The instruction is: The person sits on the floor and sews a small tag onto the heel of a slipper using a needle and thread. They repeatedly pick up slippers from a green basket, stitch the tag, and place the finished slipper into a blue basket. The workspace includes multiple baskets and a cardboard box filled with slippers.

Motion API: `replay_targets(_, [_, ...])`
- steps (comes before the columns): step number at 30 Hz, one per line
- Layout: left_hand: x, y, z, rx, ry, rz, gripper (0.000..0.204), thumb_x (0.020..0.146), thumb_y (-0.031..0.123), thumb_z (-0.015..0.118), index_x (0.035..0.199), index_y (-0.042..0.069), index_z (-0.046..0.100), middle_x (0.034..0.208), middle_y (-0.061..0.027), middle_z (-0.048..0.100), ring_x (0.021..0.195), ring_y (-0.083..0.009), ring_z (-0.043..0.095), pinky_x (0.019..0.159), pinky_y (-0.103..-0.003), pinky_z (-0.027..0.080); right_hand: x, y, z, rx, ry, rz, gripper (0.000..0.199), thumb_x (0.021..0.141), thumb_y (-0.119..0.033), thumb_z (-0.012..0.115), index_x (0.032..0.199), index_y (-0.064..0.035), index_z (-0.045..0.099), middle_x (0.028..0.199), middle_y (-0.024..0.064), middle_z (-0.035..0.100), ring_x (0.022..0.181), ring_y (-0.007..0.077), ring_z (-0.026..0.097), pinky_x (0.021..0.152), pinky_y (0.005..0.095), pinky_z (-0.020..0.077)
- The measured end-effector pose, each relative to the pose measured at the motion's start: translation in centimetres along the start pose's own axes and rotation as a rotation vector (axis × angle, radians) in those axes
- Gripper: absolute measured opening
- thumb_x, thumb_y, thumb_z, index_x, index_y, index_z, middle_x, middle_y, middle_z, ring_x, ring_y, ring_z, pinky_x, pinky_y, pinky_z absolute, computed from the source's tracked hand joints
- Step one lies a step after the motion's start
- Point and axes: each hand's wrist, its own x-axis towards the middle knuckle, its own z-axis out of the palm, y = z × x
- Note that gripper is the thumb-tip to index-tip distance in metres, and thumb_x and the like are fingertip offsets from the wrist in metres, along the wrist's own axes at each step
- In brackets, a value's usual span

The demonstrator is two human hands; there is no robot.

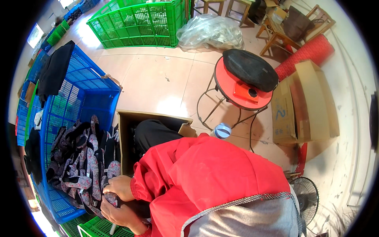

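My right hand (121, 188) and my left hand (120, 215) are close together at the blue crate's near right side. Both are closed on a floral fabric slipper (112, 200), grey-pink with a dark part, mostly covered by my fingers. Beside them, the blue plastic crate (100, 93) holds a heap of similar floral slippers (94, 173) with black linings and small white tags. Red sleeves (158, 168) cover my forearms. A short pale rod (113, 229) shows below my left hand; what it belongs to, I cannot tell.
An open cardboard box (128, 146) stands beside the crate, around a black-trousered leg (154, 134). Green crates (138, 27) and a plastic bag (211, 33) are at the back. A red stool (225, 85) carries a black bag (248, 69). A fan (306, 195) stands right.
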Motion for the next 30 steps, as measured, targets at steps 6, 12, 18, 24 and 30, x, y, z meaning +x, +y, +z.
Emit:
replay_targets(6, [-2.6, -2.3, -1.7, -0.063, -0.176, 0.084, 0.043, 0.067, -0.007, 0.048, 0.108, -0.007, 0.061, 0.096, -0.0206, 0.057, 0.095, -0.0438, 0.055, 0.087, -0.049, 0.043, -0.7, 1.1, 0.7, -0.053, -0.194, -0.177, 0.015, 0.076, -0.015, 0.064, 0.089, -0.0088, 0.068, 0.079, 0.0161, 0.062, 0.076, 0.038, 0.062, 0.065, 0.0483, 0.0476])
replay_targets(12, [-3.8, -3.5, -3.4, -0.497, -0.316, -0.01, 0.026, 0.064, -0.007, 0.059, 0.089, 0.001, 0.061, 0.082, -0.0179, 0.057, 0.078, -0.0388, 0.058, 0.07, -0.043, 0.047, -1.8, 0.3, -0.2, -0.015, -0.367, -0.305, 0.018, 0.069, -0.009, 0.068, 0.087, -0.0092, 0.067, 0.081, 0.0151, 0.063, 0.075, 0.039, 0.063, 0.065, 0.0479, 0.0509])
replay_targets(18, [-6.8, -4.8, -5.3, -0.754, -0.56, -0.268, 0.021, 0.076, 0.005, 0.073, 0.096, 0.002, 0.068, 0.085, -0.0151, 0.068, 0.076, -0.0274, 0.067, 0.068, -0.036, 0.052, -1.2, -2.1, -2.4, 0.193, -0.806, -0.135, 0.057, 0.074, 0.0, 0.065, 0.127, -0.0123, 0.048, 0.095, 0.0194, 0.067, 0.089, 0.0402, 0.067, 0.074, 0.0439, 0.0518])
replay_targets(24, [-11.2, -3.4, -7.7, -1.534, -0.831, -1.163, 0.012, 0.096, 0.005, 0.06, 0.105, -0.002, 0.064, 0.092, -0.0025, 0.064, 0.08, -0.0083, 0.059, 0.07, -0.023, 0.049, -4.1, -0.3, -0.3, 0.656, -1.115, 0.216, 0.054, 0.081, 0.007, 0.056, 0.133, -0.0034, 0.045, 0.116, 0.0043, 0.054, 0.103, 0.0125, 0.055, 0.093, 0.0257, 0.0435])
replay_targets(30, [-12.6, -3.1, -7.7, -2.196, -0.694, -1.377, 0.029, 0.097, 0.015, 0.062, 0.12, -0.002, 0.058, 0.111, -0.0093, 0.066, 0.096, -0.0178, 0.065, 0.088, -0.033, 0.054, -5.9, 1.4, 2.0, 1.195, -1.0, 0.355, 0.038, 0.091, -0.009, 0.064, 0.124, -0.0007, 0.048, 0.116, 0.0048, 0.053, 0.11, 0.0122, 0.05, 0.099, 0.0286, 0.0389])
